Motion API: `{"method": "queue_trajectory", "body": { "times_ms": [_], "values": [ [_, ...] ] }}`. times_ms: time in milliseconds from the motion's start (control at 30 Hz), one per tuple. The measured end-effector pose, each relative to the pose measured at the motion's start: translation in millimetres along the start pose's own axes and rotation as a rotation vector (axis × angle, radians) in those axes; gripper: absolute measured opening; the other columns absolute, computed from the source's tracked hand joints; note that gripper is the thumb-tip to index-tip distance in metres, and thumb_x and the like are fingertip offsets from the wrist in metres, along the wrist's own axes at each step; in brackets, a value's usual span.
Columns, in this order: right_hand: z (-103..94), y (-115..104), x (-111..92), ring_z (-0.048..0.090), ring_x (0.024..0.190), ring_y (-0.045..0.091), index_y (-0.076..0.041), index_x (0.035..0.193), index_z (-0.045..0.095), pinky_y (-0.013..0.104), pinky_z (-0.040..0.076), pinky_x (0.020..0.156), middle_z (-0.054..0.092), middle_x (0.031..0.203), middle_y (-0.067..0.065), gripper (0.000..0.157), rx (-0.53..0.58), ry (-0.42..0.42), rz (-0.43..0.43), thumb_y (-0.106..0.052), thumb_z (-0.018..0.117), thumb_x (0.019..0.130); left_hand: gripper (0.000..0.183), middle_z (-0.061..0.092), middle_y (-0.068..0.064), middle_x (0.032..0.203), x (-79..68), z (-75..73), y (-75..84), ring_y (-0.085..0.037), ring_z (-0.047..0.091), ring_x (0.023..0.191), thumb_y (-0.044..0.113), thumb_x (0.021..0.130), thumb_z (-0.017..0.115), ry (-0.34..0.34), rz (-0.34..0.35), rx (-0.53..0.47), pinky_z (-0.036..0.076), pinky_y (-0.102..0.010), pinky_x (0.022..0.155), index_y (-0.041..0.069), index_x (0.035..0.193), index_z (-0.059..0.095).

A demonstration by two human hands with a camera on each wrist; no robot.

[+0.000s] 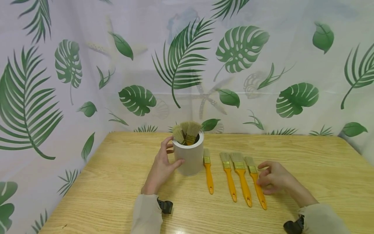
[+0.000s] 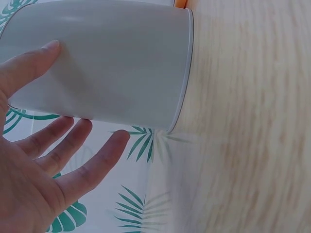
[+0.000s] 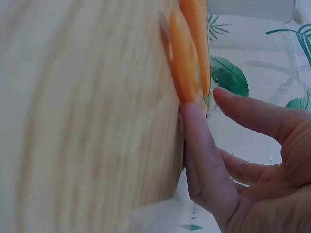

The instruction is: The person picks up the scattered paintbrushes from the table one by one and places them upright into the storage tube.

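A light grey can [image 1: 190, 162] with a white rim stands upright on the table, several paintbrushes [image 1: 193, 130] in it with bristles up. My left hand [image 1: 160, 167] holds the can from the left, thumb on its front and fingers along its far side. Four orange-handled brushes lie to the right of the can, bristles pointing away from me. At the rightmost paintbrush [image 1: 259, 190] is my right hand [image 1: 274, 178]; in the right wrist view a fingertip [image 3: 194, 116] meets the orange handle [image 3: 184, 63] while the thumb [image 3: 243, 109] stands apart from it.
One paintbrush [image 1: 208, 175] lies close beside the can. Further right lie a narrow brush [image 1: 229, 178] and a wider brush [image 1: 242, 182]. The wooden table [image 1: 117, 182] ends at a leaf-printed curtain [image 1: 198, 65] at the back.
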State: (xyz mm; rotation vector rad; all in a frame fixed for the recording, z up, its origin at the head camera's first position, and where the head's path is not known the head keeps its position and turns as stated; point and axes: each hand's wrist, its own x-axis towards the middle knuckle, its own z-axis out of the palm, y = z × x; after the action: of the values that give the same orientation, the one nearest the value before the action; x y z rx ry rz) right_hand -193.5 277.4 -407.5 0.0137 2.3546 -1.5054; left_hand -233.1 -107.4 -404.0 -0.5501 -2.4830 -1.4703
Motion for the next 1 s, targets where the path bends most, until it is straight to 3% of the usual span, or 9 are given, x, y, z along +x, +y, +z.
{"method": "queue_trajectory", "body": {
  "times_ms": [233,567,1000],
  "values": [
    [10.7,-7.2,1.3,0.058,0.065,0.020,0.019,0.138,0.034,0.036,0.060,0.055,0.049,0.090,0.013,0.070,-0.095,0.037,0.018,0.008,0.075,0.082,0.082,0.051,-0.023,0.139,0.4,-1.9,-0.5,-0.043,0.053,0.125,0.000,0.088,0.078,0.005,0.003,-0.001,0.046,-0.062,0.100,0.012,0.151,0.028],
    [13.3,-11.5,1.9,0.052,0.065,0.022,0.015,0.138,0.034,0.036,0.055,0.053,0.048,0.095,0.016,0.074,-0.141,0.090,0.011,0.012,0.075,0.077,0.082,0.051,-0.025,0.140,0.7,-2.2,-1.0,-0.046,0.056,0.121,0.001,0.088,0.078,-0.002,0.002,-0.012,0.046,-0.064,0.099,0.012,0.151,0.028],
    [0.5,-2.6,5.8,0.061,0.067,0.022,0.013,0.146,0.027,0.037,0.059,0.056,0.055,0.104,0.021,0.080,-0.024,0.054,-0.046,0.011,0.072,0.081,0.083,0.050,-0.026,0.141,0.6,-2.2,0.3,-0.046,0.055,0.122,0.002,0.088,0.078,-0.007,-0.002,0.000,0.046,-0.063,0.100,0.012,0.152,0.027]
  ]
}}
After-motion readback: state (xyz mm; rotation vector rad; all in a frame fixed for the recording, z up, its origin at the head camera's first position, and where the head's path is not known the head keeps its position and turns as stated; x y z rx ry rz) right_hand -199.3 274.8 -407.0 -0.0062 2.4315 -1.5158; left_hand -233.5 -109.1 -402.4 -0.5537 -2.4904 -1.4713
